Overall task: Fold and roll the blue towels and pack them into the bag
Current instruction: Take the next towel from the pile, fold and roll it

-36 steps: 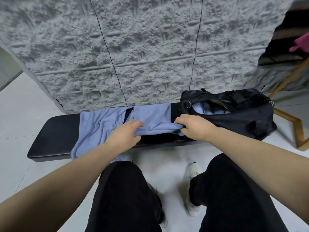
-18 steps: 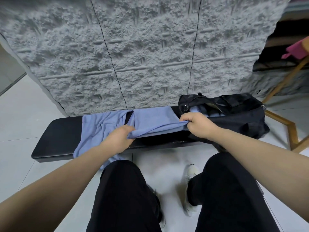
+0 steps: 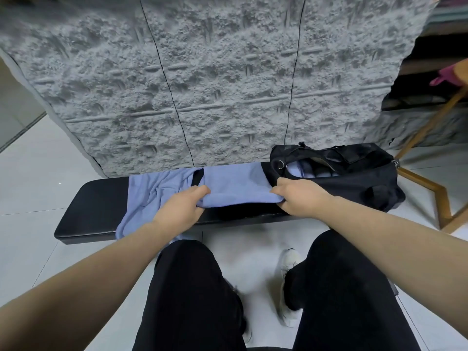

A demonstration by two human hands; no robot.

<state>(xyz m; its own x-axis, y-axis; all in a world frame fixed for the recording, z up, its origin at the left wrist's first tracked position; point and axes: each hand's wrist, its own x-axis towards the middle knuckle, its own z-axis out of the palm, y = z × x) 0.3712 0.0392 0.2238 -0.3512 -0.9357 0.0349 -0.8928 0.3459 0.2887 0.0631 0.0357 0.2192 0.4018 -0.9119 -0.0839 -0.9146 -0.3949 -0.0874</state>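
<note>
towel [image 3: 235,184] near edge lifted higher, left hand [image 3: 183,207] and right hand [image 3: 298,196] gripping its corners

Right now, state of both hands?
Left hand: grips the near left corner of the blue towel.
Right hand: pinches the same towel's near right corner, beside the black bag.

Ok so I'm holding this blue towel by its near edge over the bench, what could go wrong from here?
The crumpled towel beside your left hand already hangs over the bench front edge, so tugging might drag it to the floor. The towel you hold could fold unevenly if your right hand pulls harder. The bag looks partly filled, so space may be tight.
</note>
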